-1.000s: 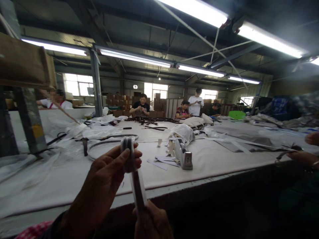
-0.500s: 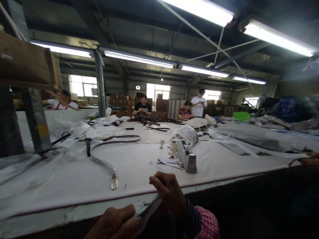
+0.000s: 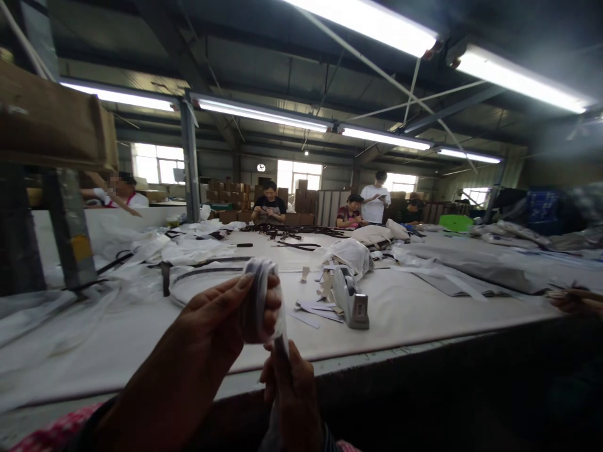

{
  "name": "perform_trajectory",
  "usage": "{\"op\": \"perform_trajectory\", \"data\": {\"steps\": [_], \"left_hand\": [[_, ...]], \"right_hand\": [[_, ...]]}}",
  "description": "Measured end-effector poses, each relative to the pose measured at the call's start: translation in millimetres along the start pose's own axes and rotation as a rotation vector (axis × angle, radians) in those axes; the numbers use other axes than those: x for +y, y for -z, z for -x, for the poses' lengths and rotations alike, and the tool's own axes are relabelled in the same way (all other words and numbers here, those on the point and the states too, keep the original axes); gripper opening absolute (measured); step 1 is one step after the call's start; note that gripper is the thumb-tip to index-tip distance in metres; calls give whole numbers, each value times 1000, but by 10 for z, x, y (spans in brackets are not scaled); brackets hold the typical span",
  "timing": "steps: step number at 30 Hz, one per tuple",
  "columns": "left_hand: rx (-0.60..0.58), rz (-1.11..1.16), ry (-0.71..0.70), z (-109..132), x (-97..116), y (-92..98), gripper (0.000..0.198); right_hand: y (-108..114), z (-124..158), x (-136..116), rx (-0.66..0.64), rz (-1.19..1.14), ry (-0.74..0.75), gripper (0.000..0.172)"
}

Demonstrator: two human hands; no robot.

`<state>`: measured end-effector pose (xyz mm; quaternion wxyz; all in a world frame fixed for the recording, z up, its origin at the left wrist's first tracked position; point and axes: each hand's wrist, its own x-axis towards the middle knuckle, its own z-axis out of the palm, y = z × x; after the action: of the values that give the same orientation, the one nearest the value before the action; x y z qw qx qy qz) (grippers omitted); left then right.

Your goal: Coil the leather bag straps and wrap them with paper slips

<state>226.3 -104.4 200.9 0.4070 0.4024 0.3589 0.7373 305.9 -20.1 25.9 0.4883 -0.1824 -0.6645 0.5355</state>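
Note:
Raised above the table's front edge, my left hand point(image 3: 211, 326) is closed on a coiled strap point(image 3: 257, 301) wrapped in clear plastic, its fingers passing through the loop. Just below and to the right, my right hand point(image 3: 294, 389) is closed around the strap's hanging length, which runs down from the coil. Behind the coil, another wrapped strap point(image 3: 193, 273) curves on the white table point(image 3: 400, 307). A grey tape dispenser point(image 3: 353, 301) stands right of my hands, beside paper strips point(image 3: 318, 311).
White bags point(image 3: 351, 254) and a pile of dark straps point(image 3: 282, 231) lie farther back. Plastic wrapping point(image 3: 94, 295) and a metal post point(image 3: 70, 232) are at left. Another person's hand point(image 3: 577, 298) is at the right edge. Several people sit or stand beyond the table.
Both hands have come up from the table's front edge. The strap now forms a coil around my left fingers, and my right hand has moved lower, beneath it.

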Motion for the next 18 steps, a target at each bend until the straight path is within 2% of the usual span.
{"op": "perform_trajectory", "data": {"steps": [4,6,8,10,13,15,18], "left_hand": [[37,-69,-138,-161,-70,76,26],[57,-241,-222,-230,-207,147,27],[56,-554,-364,-292,-378,254,24],[-39,-966,-563,-332,-538,393,22],[-313,-1477,-773,-309,-703,603,26],[-464,-1623,-773,-216,-772,708,23],[-593,-1654,-598,12,-872,811,24]], "right_hand": [[132,-87,-158,-191,-207,-182,45],[158,-91,-166,-325,-342,-280,44],[176,-95,-175,-444,-419,-340,42],[213,-107,-212,-525,-442,-396,41],[340,-123,-295,-599,-460,-501,43],[469,-126,-329,-641,-418,-500,46],[689,-125,-317,-751,-260,-461,54]]}}
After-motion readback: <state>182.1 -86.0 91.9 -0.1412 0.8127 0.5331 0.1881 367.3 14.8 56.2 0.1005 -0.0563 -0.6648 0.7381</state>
